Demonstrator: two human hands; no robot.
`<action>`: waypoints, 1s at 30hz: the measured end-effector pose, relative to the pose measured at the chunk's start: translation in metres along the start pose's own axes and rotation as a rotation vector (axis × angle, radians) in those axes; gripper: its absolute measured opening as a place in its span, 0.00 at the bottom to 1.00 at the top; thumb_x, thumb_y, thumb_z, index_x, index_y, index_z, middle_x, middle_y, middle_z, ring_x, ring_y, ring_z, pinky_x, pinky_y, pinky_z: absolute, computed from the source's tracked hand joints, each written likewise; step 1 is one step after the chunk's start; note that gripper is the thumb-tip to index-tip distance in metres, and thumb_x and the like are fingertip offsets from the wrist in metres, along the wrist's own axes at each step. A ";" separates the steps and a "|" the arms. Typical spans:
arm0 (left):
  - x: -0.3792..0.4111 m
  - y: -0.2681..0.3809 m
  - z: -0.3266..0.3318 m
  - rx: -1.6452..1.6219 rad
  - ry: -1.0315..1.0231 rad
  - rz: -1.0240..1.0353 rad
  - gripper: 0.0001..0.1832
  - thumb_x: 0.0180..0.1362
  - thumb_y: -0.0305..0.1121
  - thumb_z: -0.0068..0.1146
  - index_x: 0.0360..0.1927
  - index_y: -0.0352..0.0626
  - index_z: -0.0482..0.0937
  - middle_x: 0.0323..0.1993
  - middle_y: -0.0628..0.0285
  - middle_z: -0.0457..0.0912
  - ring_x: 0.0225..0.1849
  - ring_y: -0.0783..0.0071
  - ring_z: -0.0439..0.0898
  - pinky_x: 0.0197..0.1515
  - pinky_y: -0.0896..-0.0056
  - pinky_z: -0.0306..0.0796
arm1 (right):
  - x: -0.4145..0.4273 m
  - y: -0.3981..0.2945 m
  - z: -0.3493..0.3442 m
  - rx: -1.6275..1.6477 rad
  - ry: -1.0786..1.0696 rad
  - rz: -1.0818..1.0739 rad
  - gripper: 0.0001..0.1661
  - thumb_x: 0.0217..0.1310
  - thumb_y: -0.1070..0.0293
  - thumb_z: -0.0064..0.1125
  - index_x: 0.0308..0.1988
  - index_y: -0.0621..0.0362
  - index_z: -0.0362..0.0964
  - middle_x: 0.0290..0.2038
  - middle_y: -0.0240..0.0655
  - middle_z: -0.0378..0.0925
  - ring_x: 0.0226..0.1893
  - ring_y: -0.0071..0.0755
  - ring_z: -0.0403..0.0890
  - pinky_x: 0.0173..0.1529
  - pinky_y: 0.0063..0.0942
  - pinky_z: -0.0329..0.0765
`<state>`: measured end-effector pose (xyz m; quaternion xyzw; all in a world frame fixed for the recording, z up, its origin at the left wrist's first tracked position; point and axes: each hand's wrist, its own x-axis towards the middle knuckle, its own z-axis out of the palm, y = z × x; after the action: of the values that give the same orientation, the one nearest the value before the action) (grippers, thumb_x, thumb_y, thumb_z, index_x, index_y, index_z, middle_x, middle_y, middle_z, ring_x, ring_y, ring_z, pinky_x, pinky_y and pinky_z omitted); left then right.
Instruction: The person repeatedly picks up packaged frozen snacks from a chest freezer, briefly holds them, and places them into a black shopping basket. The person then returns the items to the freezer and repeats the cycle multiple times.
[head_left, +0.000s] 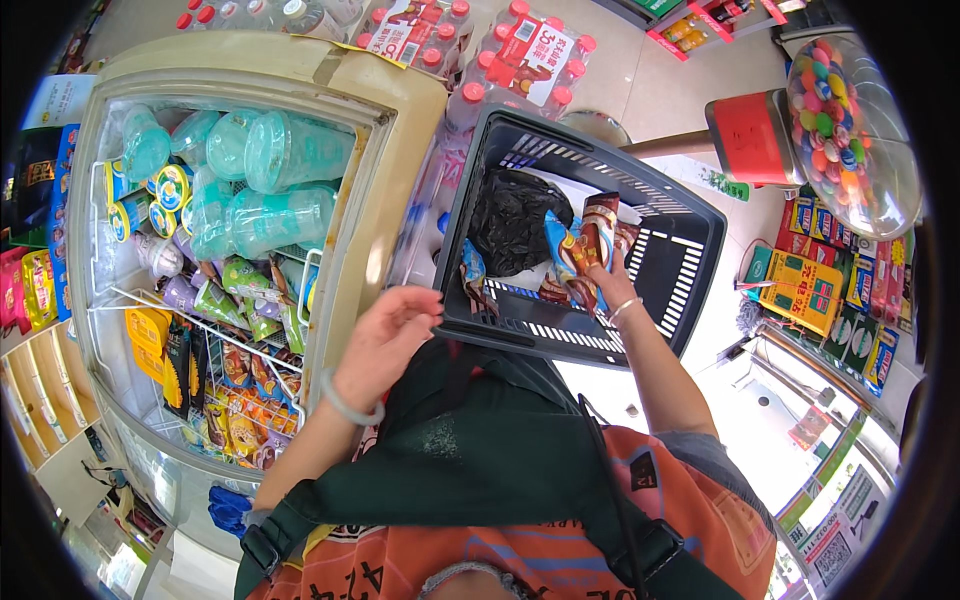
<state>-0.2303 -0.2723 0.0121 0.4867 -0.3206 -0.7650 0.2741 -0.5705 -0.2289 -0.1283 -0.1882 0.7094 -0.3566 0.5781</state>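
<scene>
My right hand (615, 283) is inside a dark grey plastic shopping basket (697, 217). It grips several brown and blue ice cream wrappers (598, 229); how many lie in the grip cannot be made out. Beneath them, partly covered, are a crumpled black plastic bag (514, 221) and more wrapped ice creams. Another blue-brown wrapper (474, 274) leans at the basket's left side. My left hand (394, 330), with a pale bangle on the wrist, hovers empty between the basket's near left corner and a chest freezer (352, 300), its fingers loosely curled and apart.
Teal lidded cups (281, 217), small round tubs (172, 187) and a wire rack (217, 337) with wrapped ice creams fill the freezer. Shrink-wrapped bottle packs (517, 60) stand beyond the basket. A gumball machine (825, 127) rises at right, above boxed goods (802, 289).
</scene>
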 end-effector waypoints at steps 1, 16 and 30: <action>0.008 -0.006 0.007 -0.033 -0.047 -0.047 0.15 0.57 0.23 0.47 0.48 0.39 0.68 0.40 0.62 0.73 0.41 0.77 0.72 0.44 0.78 0.67 | -0.013 -0.010 0.005 0.043 -0.020 -0.002 0.36 0.50 0.71 0.52 0.58 0.57 0.46 0.47 0.44 0.67 0.43 0.36 0.74 0.44 0.30 0.75; 0.001 0.022 0.019 -0.586 -0.042 0.007 0.26 0.54 0.26 0.52 0.57 0.44 0.58 0.48 0.61 0.71 0.47 0.70 0.73 0.45 0.66 0.72 | -0.116 -0.139 0.115 0.392 -0.693 -0.120 0.35 0.55 0.59 0.56 0.58 0.59 0.51 0.51 0.37 0.66 0.51 0.34 0.69 0.52 0.31 0.69; -0.078 0.021 -0.039 -0.616 0.324 0.517 0.34 0.50 0.31 0.60 0.57 0.39 0.53 0.51 0.60 0.66 0.52 0.74 0.67 0.52 0.72 0.64 | -0.139 -0.114 0.259 -0.312 -0.889 -0.485 0.26 0.58 0.66 0.53 0.52 0.63 0.54 0.44 0.36 0.68 0.46 0.25 0.68 0.48 0.24 0.68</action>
<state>-0.1623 -0.2370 0.0597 0.3998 -0.1415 -0.6448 0.6360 -0.3037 -0.2855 0.0294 -0.5637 0.3766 -0.2562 0.6890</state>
